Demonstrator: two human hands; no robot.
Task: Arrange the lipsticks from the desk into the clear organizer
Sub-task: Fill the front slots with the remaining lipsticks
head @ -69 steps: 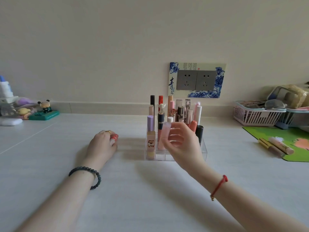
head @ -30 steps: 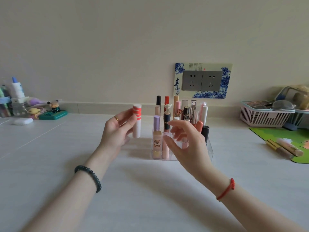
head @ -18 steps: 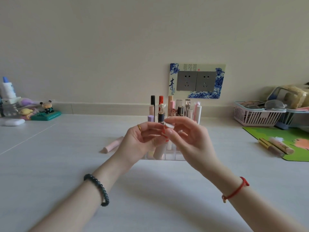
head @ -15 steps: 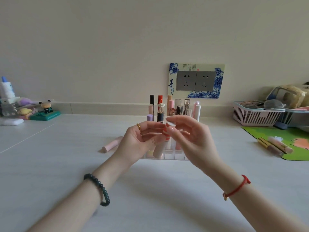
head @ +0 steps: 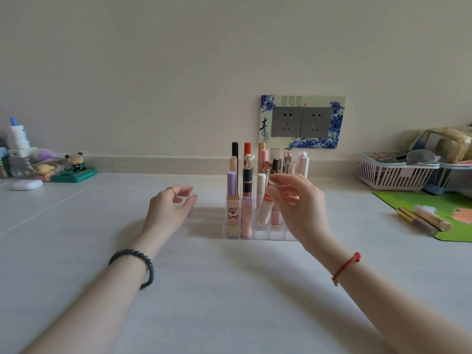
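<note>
Two hands flanked the clear organizer point(head: 261, 234) as I watched: left hand point(head: 169, 208) slack and empty, right hand point(head: 304, 213) at the striped lipstick point(head: 264, 213) leaning in one slot, and whether it gripped I couldn't tell.

Hands: 2, left hand point(head: 169, 208) and right hand point(head: 298, 208). Clear organizer point(head: 263, 235): 1. Lipsticks point(head: 246, 221) standing in it: roughly 16, rear rows overlap. Tubes point(head: 431, 219) on green mat point(head: 408, 200): 2. Wall sockets point(head: 287, 121): 2. Baskets point(head: 393, 175): 2.

Lipsticks point(head: 246, 180) stand in the organizer point(head: 261, 234) on desk point(head: 229, 290).
</note>
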